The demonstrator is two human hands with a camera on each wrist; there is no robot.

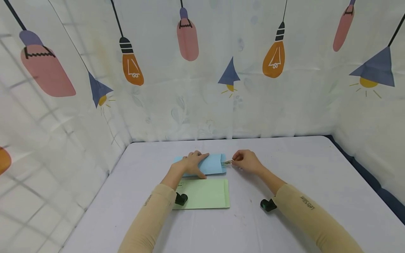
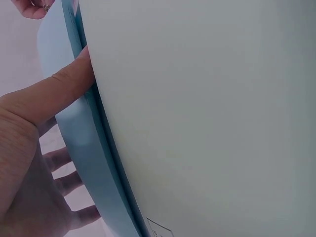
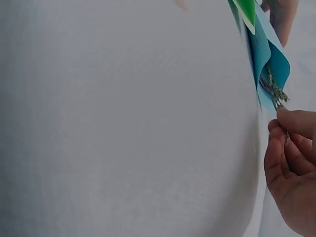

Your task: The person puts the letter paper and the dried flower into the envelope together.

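Note:
A light blue envelope lies crosswise on the white table, its mouth toward the right. My left hand spans it and grips it by its long edges; the left wrist view shows the thumb against the near edge and the other fingers along the far side. The paper bows, and in the right wrist view the mouth gapes. Between thumb and fingertips, my right hand pinches a small bunch of dried sprigs just outside the mouth. The sprigs' other end reaches into the opening.
A pale green envelope lies flat just nearer to me than the blue one, under my left wrist. Small black wrist cameras sit at both cuffs. Behind the white table hangs a curtain printed with lamps.

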